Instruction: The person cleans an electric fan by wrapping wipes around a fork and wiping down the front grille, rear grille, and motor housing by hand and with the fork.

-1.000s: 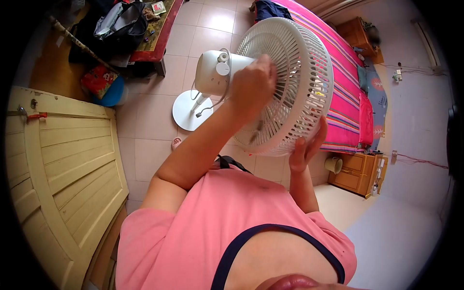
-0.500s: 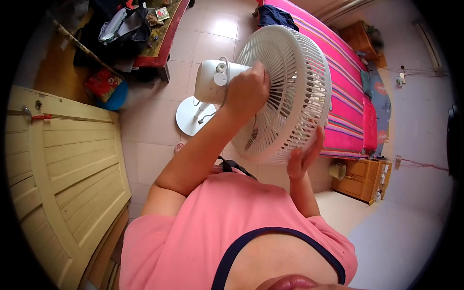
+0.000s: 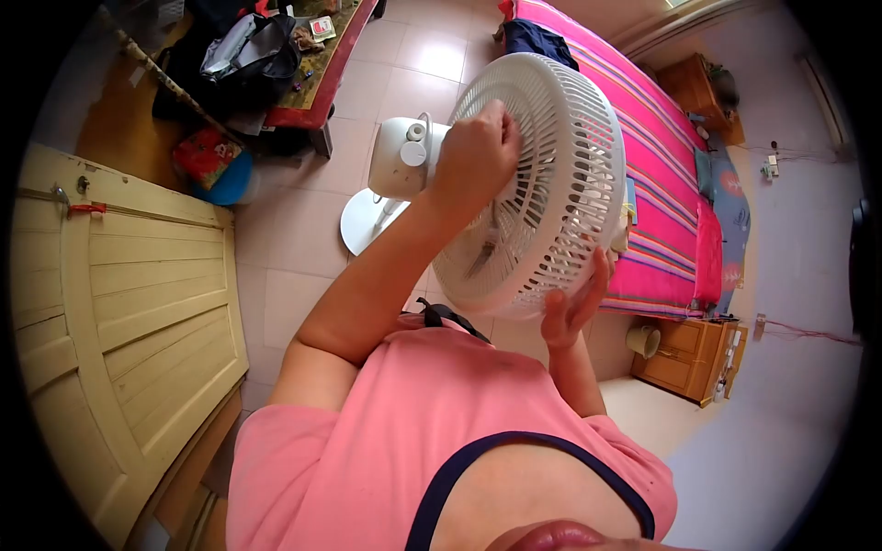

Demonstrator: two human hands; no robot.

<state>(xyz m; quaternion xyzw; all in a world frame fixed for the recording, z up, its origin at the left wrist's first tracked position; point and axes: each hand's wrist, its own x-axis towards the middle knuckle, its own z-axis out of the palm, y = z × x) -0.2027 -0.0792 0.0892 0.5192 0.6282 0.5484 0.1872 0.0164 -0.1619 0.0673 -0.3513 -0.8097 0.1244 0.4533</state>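
Observation:
A white pedestal fan (image 3: 560, 197) stands before me, its slatted round guard tilted and its motor housing (image 3: 397, 156) at the left. Below the housing, the round white base (image 3: 366, 220) is partly hidden by my forearm. My left hand (image 3: 478, 151) is closed in a fist against the rear of the guard. What its fingers hold, if anything, is hidden. Low on the guard's right side, my right hand (image 3: 577, 308) grips the rim, thumb on the near side and fingers around the outer edge.
A bed with a pink striped cover (image 3: 657, 197) lies behind the fan. A table with a red edge (image 3: 322, 106) carries a black bag (image 3: 266, 69) at upper left. The yellow door (image 3: 147, 312) is at left. A wooden cabinet (image 3: 675, 367) stands at right.
My left fist has moved slightly up along the guard's rear. The fan head has shifted slightly left, uncovering pale items on the bed's near side. My right hand still grips the rim.

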